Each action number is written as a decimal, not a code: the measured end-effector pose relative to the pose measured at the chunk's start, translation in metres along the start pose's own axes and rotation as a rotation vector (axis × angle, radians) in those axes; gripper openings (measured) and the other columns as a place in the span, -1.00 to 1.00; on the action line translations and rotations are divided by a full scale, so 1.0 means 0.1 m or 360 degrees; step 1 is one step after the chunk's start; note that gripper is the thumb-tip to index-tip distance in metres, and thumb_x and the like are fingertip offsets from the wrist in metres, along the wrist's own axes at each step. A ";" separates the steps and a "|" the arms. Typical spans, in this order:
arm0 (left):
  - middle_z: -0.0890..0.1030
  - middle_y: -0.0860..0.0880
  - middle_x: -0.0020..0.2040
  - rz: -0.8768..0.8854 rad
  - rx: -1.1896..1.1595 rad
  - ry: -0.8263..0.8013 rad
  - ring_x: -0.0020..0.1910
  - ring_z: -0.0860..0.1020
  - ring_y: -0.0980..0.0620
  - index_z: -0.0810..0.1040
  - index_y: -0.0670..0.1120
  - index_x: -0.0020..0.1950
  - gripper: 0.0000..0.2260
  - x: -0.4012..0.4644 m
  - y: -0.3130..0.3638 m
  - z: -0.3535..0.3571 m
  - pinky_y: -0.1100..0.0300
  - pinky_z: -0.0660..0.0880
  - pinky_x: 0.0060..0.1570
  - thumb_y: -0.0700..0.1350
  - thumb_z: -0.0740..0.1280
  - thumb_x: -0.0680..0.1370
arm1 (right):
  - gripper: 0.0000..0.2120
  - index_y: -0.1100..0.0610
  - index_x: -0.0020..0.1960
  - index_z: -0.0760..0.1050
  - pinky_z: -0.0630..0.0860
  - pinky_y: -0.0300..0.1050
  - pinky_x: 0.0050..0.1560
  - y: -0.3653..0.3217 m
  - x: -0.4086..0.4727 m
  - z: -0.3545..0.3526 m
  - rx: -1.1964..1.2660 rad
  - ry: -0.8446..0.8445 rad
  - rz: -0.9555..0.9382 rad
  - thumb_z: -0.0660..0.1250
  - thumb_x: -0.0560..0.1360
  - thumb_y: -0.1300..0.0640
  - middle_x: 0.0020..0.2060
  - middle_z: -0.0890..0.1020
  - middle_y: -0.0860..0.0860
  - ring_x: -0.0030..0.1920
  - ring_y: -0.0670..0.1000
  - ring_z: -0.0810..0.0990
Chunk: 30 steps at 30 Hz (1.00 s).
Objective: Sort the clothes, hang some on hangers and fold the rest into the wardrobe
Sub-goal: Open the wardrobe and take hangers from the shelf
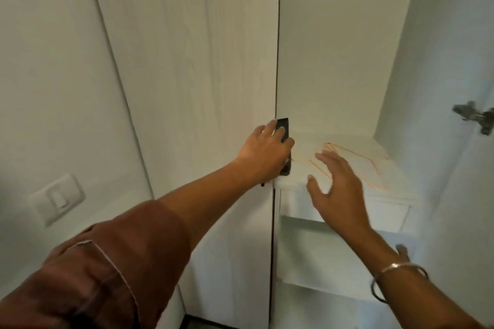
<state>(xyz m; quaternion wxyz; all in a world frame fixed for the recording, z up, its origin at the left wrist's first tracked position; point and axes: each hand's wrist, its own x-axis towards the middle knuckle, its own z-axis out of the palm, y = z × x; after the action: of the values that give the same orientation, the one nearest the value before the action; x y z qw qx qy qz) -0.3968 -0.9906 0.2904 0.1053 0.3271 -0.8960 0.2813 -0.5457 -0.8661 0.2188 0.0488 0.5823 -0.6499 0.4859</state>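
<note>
A white wardrobe stands in front of me, its right compartment open. My left hand [263,151] grips the black handle [364,128] on the edge of the shut left door [200,75]. Spread and relaxed, my right hand [338,189] hovers just above the front of a white shelf [379,168], holding nothing. On that shelf lies a flat white sheet or folded cloth with thin orange lines [347,157]. No hangers or other clothes are in view.
A drawer front [387,212] sits under the shelf, with another shelf lower down. The open right door carries a metal hinge [475,116]. A white wall switch [57,196] is on the wall to the left.
</note>
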 end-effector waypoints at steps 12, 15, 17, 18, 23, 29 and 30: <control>0.37 -0.11 0.57 0.0267 0.0891 -0.0103 0.66 0.03 -0.19 0.38 -0.08 0.56 -0.53 1.01 -0.76 0.26 -0.32 -0.22 0.58 0.07 0.20 0.68 | -0.64 0.14 0.42 0.39 0.45 -0.31 -0.12 -0.16 1.36 1.29 0.0161 -0.0262 0.0289 0.28 0.63 0.22 -0.01 0.63 0.00 -0.03 0.07 0.65; 0.53 -0.03 0.34 0.0262 0.0999 -0.0185 0.55 0.23 -0.18 0.57 -0.03 0.40 -0.63 1.00 -0.68 0.32 -0.42 -0.23 0.54 0.10 0.21 0.67 | -0.84 0.18 0.20 0.46 0.32 -0.30 -0.35 -0.10 1.42 1.42 0.0188 -0.0261 0.0407 0.27 0.62 0.26 -0.27 0.52 -0.08 -0.29 -0.06 0.52; 0.54 -0.04 0.30 0.0244 0.0990 -0.0172 0.51 0.27 -0.19 0.59 -0.02 0.36 -0.64 0.96 -0.62 0.28 -0.42 -0.21 0.54 0.10 0.22 0.67 | -0.90 0.15 0.10 0.47 0.30 -0.36 -0.37 -0.07 1.38 1.46 0.0206 -0.0197 0.0398 0.30 0.60 0.27 -0.29 0.51 -0.11 -0.28 -0.05 0.51; 0.55 -0.05 0.29 0.0235 0.0988 -0.0173 0.51 0.28 -0.20 0.60 -0.03 0.36 -0.63 0.92 -0.58 0.25 -0.42 -0.22 0.54 0.12 0.23 0.66 | -0.90 0.14 0.08 0.47 0.33 -0.36 -0.39 -0.06 1.35 1.46 0.0227 -0.0173 0.0395 0.32 0.59 0.27 -0.29 0.53 -0.11 -0.28 -0.06 0.51; 0.60 -0.05 0.12 0.0192 0.0999 -0.0156 0.36 0.41 -0.18 0.68 -0.01 0.16 -0.70 0.55 -0.37 0.05 -0.36 -0.22 0.56 0.12 0.28 0.63 | -0.82 0.14 0.10 0.52 0.38 -0.47 -0.37 -0.21 0.94 1.36 0.0349 -0.0050 0.0375 0.44 0.53 0.22 -0.23 0.58 -0.12 -0.27 -0.20 0.55; 0.60 -0.09 0.23 0.0088 0.0857 -0.0159 0.38 0.40 -0.18 0.70 -0.03 0.11 -0.69 -0.25 -0.22 -0.40 -0.24 0.01 0.58 0.17 0.39 0.57 | -0.75 -0.04 0.03 0.52 0.47 -0.40 -0.16 -0.67 0.14 1.12 0.0732 -0.0116 0.0252 0.49 0.51 0.25 -0.19 0.63 -0.23 -0.12 -0.36 0.63; 0.58 -0.10 0.24 0.0049 0.0886 -0.0202 0.37 0.41 -0.19 0.69 -0.06 0.11 -0.68 -0.41 -0.20 -0.48 -0.21 0.07 0.55 0.16 0.41 0.56 | -0.75 -0.08 0.00 0.52 0.48 -0.38 -0.15 -0.76 0.02 1.11 0.0742 -0.0154 0.0246 0.50 0.50 0.22 -0.19 0.63 -0.24 -0.11 -0.37 0.63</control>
<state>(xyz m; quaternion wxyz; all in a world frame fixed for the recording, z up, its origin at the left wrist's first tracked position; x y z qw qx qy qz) -0.3525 -0.9545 0.3232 -0.0491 0.3467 -0.7939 0.4971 -0.4293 -0.9320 0.2059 -0.1553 0.5490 -0.5645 0.5966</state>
